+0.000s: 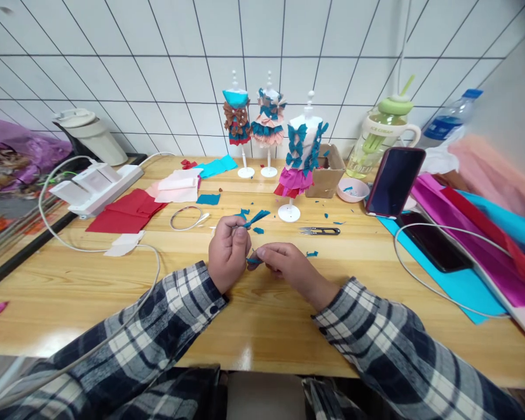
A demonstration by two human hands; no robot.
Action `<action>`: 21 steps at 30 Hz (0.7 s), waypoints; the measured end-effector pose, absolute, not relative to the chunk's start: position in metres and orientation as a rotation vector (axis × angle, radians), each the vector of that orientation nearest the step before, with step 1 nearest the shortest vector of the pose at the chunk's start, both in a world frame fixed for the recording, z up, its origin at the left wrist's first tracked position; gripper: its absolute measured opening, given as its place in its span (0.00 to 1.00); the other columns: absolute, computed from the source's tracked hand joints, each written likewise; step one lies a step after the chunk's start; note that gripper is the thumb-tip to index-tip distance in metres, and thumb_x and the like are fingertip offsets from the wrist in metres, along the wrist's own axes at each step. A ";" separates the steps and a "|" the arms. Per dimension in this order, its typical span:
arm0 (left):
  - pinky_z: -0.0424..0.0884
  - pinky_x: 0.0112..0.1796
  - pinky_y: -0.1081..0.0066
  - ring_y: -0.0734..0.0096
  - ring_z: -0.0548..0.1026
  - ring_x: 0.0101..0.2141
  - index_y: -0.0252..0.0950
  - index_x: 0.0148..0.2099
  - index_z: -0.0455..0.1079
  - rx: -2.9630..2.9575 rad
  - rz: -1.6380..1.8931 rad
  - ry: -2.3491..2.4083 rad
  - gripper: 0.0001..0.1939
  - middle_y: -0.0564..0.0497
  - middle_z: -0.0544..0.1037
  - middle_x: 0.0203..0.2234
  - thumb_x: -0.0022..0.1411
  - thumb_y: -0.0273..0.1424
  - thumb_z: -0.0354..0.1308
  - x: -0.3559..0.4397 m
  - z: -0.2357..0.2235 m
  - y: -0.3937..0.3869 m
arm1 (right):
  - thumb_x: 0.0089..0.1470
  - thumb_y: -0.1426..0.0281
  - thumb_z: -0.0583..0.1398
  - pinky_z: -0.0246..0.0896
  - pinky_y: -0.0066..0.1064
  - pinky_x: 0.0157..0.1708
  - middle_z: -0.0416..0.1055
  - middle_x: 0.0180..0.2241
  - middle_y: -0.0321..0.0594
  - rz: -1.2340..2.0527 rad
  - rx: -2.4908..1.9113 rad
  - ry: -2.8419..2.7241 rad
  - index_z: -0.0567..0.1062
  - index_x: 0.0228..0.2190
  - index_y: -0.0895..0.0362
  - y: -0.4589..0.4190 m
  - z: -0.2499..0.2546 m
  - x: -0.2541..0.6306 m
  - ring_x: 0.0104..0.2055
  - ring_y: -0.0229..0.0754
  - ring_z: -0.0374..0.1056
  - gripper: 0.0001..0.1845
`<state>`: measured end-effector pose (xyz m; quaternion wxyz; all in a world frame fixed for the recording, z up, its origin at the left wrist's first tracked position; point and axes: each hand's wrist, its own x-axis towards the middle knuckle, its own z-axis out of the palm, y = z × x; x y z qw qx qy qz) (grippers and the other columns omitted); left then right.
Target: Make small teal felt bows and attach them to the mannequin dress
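Observation:
My left hand (pixel 230 251) is closed, with a twisted strip of teal crepe paper (pixel 258 218) sticking out past its thumb and forefinger. Just to the right, my right hand (pixel 284 262) pinches a small teal paper piece at its fingertips; whether the two bits are joined I cannot tell. Beyond the hands stands a mini dress form (pixel 308 143) with teal bows and a magenta skirt. Thread snips (pixel 320 231) lie on the table right of the hands. Teal scraps (pixel 258 231) are scattered nearby.
Two more dressed forms (pixel 236 119) stand by the tiled wall, beside a cardboard box (pixel 330 175) and a pink bowl (pixel 352 189). Folded red paper (pixel 125 211) and a power strip (pixel 98 189) lie left. Right are a propped phone (pixel 394 181), a dark phone (pixel 435 242) and a cable.

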<state>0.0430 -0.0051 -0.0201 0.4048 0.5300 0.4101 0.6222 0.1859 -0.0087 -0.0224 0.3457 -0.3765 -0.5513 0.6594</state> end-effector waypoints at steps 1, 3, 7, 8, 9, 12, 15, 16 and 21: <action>0.54 0.18 0.78 0.80 0.58 0.15 0.41 0.38 0.62 1.316 1.568 1.029 0.10 0.61 0.61 0.13 0.60 0.39 0.58 0.043 -0.022 -0.007 | 0.51 0.56 0.59 0.43 0.25 0.18 0.68 0.23 0.35 1.761 -0.983 -1.362 0.78 0.27 0.59 -0.010 -0.022 0.184 0.21 0.31 0.50 0.19; 0.54 0.17 0.77 0.79 0.58 0.14 0.41 0.38 0.62 1.280 1.551 1.016 0.12 0.61 0.62 0.13 0.59 0.41 0.59 0.044 -0.024 -0.009 | 0.49 0.56 0.61 0.38 0.25 0.16 0.61 0.18 0.31 1.858 -0.990 -1.252 0.76 0.25 0.59 -0.012 -0.021 0.181 0.19 0.30 0.45 0.18; 0.53 0.15 0.77 0.80 0.57 0.12 0.42 0.38 0.61 1.289 1.562 0.943 0.14 0.61 0.64 0.13 0.59 0.44 0.59 0.044 -0.028 -0.013 | 0.44 0.58 0.64 0.32 0.23 0.15 0.57 0.17 0.27 2.038 -0.994 -1.120 0.72 0.24 0.58 -0.017 -0.016 0.180 0.18 0.28 0.41 0.15; 0.53 0.15 0.77 0.80 0.57 0.12 0.42 0.38 0.61 1.298 1.585 0.915 0.14 0.61 0.64 0.13 0.59 0.44 0.58 0.044 -0.028 -0.014 | 0.42 0.59 0.65 0.32 0.22 0.14 0.60 0.18 0.28 2.071 -0.990 -1.090 0.71 0.25 0.57 -0.018 -0.015 0.179 0.18 0.28 0.42 0.15; 0.53 0.16 0.77 0.80 0.58 0.13 0.42 0.37 0.61 1.306 1.614 0.890 0.14 0.61 0.63 0.13 0.59 0.44 0.58 0.044 -0.028 -0.014 | 0.40 0.60 0.66 0.31 0.22 0.14 0.62 0.20 0.28 2.098 -0.983 -1.061 0.71 0.25 0.57 -0.018 -0.014 0.179 0.18 0.28 0.42 0.15; 0.53 0.17 0.78 0.80 0.58 0.13 0.42 0.37 0.60 1.335 1.684 0.866 0.14 0.61 0.62 0.13 0.59 0.44 0.59 0.044 -0.028 -0.014 | 0.39 0.61 0.68 0.29 0.22 0.14 0.64 0.22 0.29 2.151 -0.943 -0.983 0.70 0.26 0.58 -0.020 -0.013 0.179 0.18 0.27 0.42 0.16; 0.54 0.17 0.77 0.79 0.58 0.13 0.42 0.36 0.60 1.377 1.690 0.894 0.15 0.61 0.61 0.12 0.59 0.46 0.58 0.043 -0.029 -0.014 | 0.41 0.60 0.67 0.26 0.22 0.14 0.53 0.16 0.24 2.238 -0.880 -0.900 0.68 0.24 0.58 -0.019 -0.015 0.180 0.17 0.27 0.38 0.17; 0.54 0.17 0.77 0.79 0.58 0.13 0.42 0.36 0.60 1.383 1.685 0.904 0.15 0.61 0.61 0.12 0.59 0.46 0.58 0.043 -0.030 -0.014 | 0.42 0.60 0.67 0.26 0.23 0.15 0.50 0.16 0.23 2.266 -0.867 -0.882 0.67 0.24 0.57 -0.019 -0.016 0.180 0.17 0.27 0.37 0.17; 0.54 0.18 0.77 0.79 0.59 0.13 0.41 0.35 0.59 1.305 1.660 0.917 0.15 0.61 0.61 0.12 0.58 0.44 0.60 0.044 -0.029 -0.013 | 0.38 0.61 0.69 0.28 0.23 0.14 0.57 0.19 0.25 2.206 -0.908 -0.926 0.70 0.27 0.58 -0.018 -0.019 0.179 0.18 0.27 0.41 0.18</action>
